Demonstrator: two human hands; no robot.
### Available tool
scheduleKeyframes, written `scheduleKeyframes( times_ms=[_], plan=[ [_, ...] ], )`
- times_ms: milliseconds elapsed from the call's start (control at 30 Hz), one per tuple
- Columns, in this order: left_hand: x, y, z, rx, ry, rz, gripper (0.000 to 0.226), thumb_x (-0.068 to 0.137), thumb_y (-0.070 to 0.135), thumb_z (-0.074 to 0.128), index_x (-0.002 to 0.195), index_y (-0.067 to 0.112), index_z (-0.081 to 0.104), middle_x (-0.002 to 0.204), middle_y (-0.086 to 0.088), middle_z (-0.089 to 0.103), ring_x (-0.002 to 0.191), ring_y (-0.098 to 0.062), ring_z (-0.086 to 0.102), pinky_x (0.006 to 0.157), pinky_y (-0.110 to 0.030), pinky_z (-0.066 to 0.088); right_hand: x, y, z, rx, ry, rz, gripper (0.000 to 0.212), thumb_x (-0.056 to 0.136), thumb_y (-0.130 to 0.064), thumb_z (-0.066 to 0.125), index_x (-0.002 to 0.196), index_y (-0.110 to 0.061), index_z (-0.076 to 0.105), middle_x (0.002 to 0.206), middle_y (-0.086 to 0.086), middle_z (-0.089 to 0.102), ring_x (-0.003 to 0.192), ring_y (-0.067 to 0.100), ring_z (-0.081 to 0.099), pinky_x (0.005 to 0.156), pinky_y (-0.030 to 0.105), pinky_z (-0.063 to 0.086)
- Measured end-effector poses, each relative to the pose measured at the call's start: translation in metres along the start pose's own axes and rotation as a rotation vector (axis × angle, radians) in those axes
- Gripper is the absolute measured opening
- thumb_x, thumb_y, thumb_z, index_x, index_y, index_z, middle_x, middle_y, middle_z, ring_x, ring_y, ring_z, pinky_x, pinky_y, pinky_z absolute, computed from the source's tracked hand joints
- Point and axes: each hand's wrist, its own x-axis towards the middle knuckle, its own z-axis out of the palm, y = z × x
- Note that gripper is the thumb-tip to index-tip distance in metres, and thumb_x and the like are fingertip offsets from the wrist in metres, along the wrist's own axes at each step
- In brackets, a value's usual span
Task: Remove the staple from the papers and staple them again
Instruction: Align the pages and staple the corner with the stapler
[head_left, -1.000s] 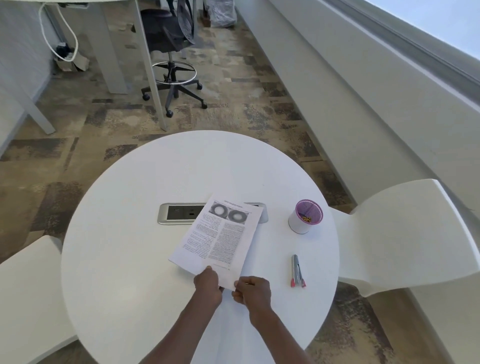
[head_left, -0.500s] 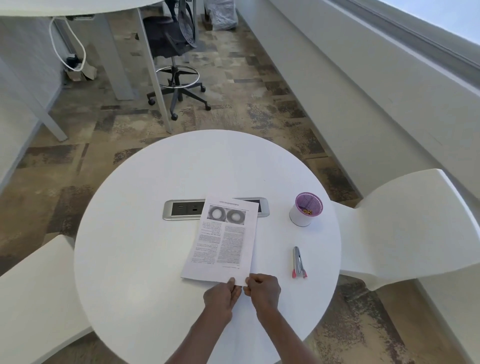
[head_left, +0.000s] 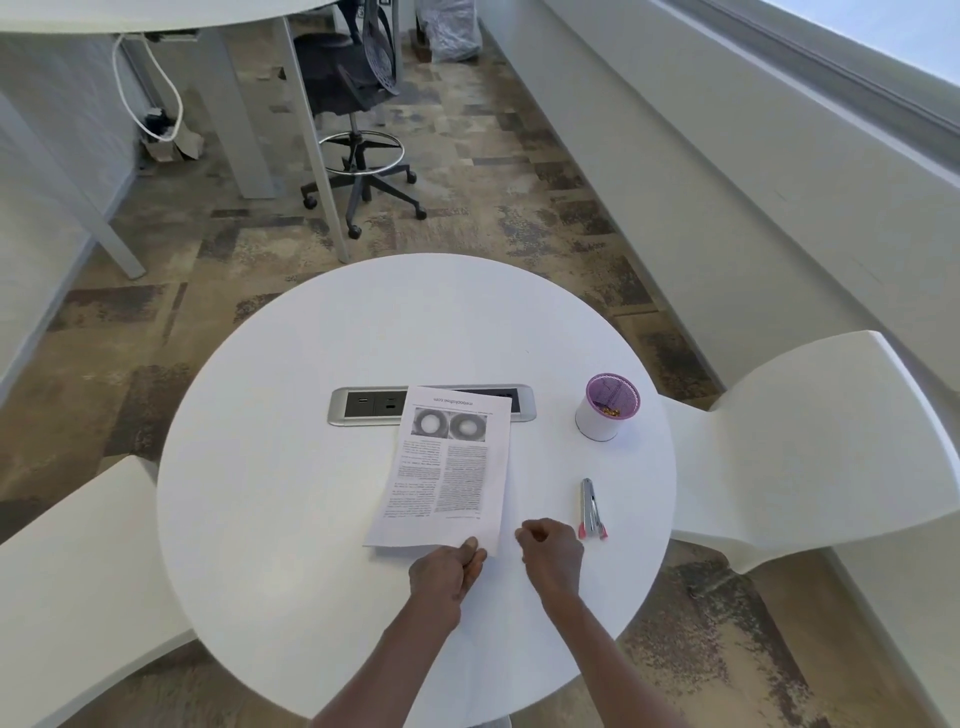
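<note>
A round white surface (head_left: 291, 467) carries the printed white papers (head_left: 447, 467), which lie flat near its middle, running from the inset silver power-outlet strip (head_left: 363, 407) down toward the near edge. The far end of the papers overlaps the middle of that strip. The print is upside down from the camera's side, with two dark ring-shaped pictures near the far end and columns of text below them.

The left hand (head_left: 444, 571) pinches the near right corner of the papers between thumb and fingers, closed on that corner close to the near edge of the surface. The right hand (head_left: 550, 556) is just beside it to the right, apart from the papers, with its fingers curled loosely inward; whether anything small sits between its fingertips cannot be told.

A slim silver stapler with pink tips (head_left: 591, 510) lies flat toward the right edge of the surface, near the right hand but not touching it, its pink end pointing to the near edge. Farther back along the right edge stands a white cylindrical cup with a purple rim (head_left: 607, 413), upright, with some small yellowish items inside.

White moulded chairs (head_left: 810, 441) sit at the right and left of the surface, and a black wheeled office chair (head_left: 358, 104) stands on the patterned carpet beyond.
</note>
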Motion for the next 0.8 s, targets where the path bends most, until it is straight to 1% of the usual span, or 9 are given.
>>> scheduleKeyframes(
  times_ms=[33, 67, 133, 267, 367, 467, 600, 733, 800],
  plan=[
    [-0.001, 0.0, 0.001, -0.012, -0.005, 0.0, 0.007, 0.08, -0.011, 0.073, 0.084, -0.01, 0.067, 0.083, -0.02, 0.072, 0.073, -0.026, 0.07, 0.061, -0.029, 0.061, 0.004, 0.002, -0.005, -0.041, 0.034, -0.016, 0.015, 0.084, -0.008, 0.069, 0.096, -0.004, 0.076, 0.091, 0.01, 0.075, 0.085, 0.024, 0.069, 0.086, 0.034, 0.056],
    [-0.002, 0.0, 0.001, -0.024, -0.008, 0.001, 0.007, 0.08, -0.012, 0.072, 0.083, -0.01, 0.066, 0.084, -0.021, 0.072, 0.074, -0.027, 0.07, 0.061, -0.029, 0.061, 0.009, 0.006, -0.009, -0.09, 0.073, -0.03, 0.019, 0.084, -0.009, 0.069, 0.102, -0.005, 0.074, 0.1, 0.012, 0.072, 0.091, 0.024, 0.067, 0.089, 0.032, 0.053],
    [-0.002, 0.0, 0.001, -0.044, -0.019, 0.004, 0.006, 0.081, -0.013, 0.071, 0.084, -0.01, 0.066, 0.088, -0.021, 0.071, 0.075, -0.027, 0.069, 0.061, -0.029, 0.061, 0.018, 0.012, -0.021, -0.187, 0.156, -0.027, 0.026, 0.084, -0.011, 0.071, 0.11, -0.006, 0.07, 0.112, 0.016, 0.061, 0.097, 0.027, 0.063, 0.091, 0.035, 0.05],
    [-0.002, -0.001, -0.001, -0.069, -0.027, 0.013, 0.007, 0.082, -0.014, 0.069, 0.088, -0.013, 0.065, 0.089, -0.022, 0.07, 0.076, -0.028, 0.069, 0.061, -0.029, 0.062, 0.033, 0.023, -0.044, -0.293, 0.257, 0.07, 0.048, 0.081, -0.015, 0.076, 0.122, 0.001, 0.058, 0.123, 0.026, 0.048, 0.111, 0.042, 0.052, 0.094, 0.045, 0.047],
    [-0.002, -0.002, -0.004, -0.081, -0.023, 0.027, 0.01, 0.082, -0.015, 0.069, 0.09, -0.014, 0.064, 0.083, -0.021, 0.07, 0.071, -0.028, 0.069, 0.063, -0.03, 0.061, 0.041, 0.028, -0.05, -0.312, 0.222, 0.157, 0.061, 0.08, -0.023, 0.079, 0.126, 0.006, 0.051, 0.128, 0.029, 0.046, 0.118, 0.045, 0.047, 0.096, 0.045, 0.043],
    [0.0, -0.004, -0.006, -0.079, -0.018, 0.034, 0.01, 0.082, -0.015, 0.069, 0.09, -0.015, 0.064, 0.083, -0.02, 0.07, 0.072, -0.028, 0.069, 0.063, -0.03, 0.062, 0.049, 0.034, -0.05, -0.302, 0.165, 0.171, 0.068, 0.077, -0.03, 0.081, 0.126, 0.006, 0.05, 0.127, 0.028, 0.049, 0.118, 0.044, 0.05, 0.096, 0.044, 0.043],
    [0.002, -0.005, -0.006, -0.065, -0.032, 0.045, 0.004, 0.082, -0.013, 0.07, 0.082, -0.012, 0.066, 0.082, -0.02, 0.071, 0.075, -0.028, 0.071, 0.064, -0.027, 0.062, 0.054, 0.036, -0.047, -0.308, 0.155, 0.148, 0.065, 0.077, -0.031, 0.081, 0.121, 0.007, 0.053, 0.122, 0.027, 0.052, 0.113, 0.043, 0.053, 0.095, 0.043, 0.045],
    [0.002, -0.006, -0.002, -0.06, -0.036, 0.062, 0.004, 0.083, -0.013, 0.069, 0.081, -0.012, 0.066, 0.083, -0.02, 0.071, 0.078, -0.029, 0.071, 0.068, -0.028, 0.062, 0.064, 0.04, -0.047, -0.335, 0.155, 0.154, 0.052, 0.079, -0.03, 0.076, 0.112, 0.007, 0.06, 0.112, 0.026, 0.06, 0.104, 0.039, 0.058, 0.089, 0.042, 0.049],
    [0.0, -0.005, -0.001, -0.067, -0.038, 0.068, 0.004, 0.083, -0.013, 0.069, 0.081, -0.012, 0.066, 0.085, -0.02, 0.071, 0.079, -0.029, 0.07, 0.069, -0.029, 0.061, 0.068, 0.042, -0.05, -0.356, 0.153, 0.159, 0.046, 0.077, -0.031, 0.074, 0.103, 0.005, 0.064, 0.102, 0.023, 0.065, 0.095, 0.036, 0.061, 0.08, 0.039, 0.052]
  ],
)
